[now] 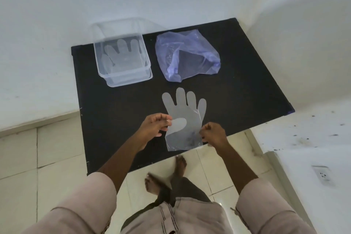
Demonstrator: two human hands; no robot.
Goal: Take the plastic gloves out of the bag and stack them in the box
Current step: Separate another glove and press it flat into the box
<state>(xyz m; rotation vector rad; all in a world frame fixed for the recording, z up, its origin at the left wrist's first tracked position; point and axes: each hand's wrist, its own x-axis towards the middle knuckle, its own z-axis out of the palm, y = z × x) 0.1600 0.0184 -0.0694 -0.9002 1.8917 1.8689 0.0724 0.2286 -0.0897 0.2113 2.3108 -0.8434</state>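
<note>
Both hands pinch one clear plastic glove [182,118] above a black table [237,81]: left hand [156,124] at the thumb side, right hand [212,133] curled tight on the cuff edge.

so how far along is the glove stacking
Done: at least one glove lies in the clear plastic box. In hand: left hand and right hand pinch a translucent plastic glove. Left: boxing it; whether the crumpled purple bag holds more is unclear.
</note>
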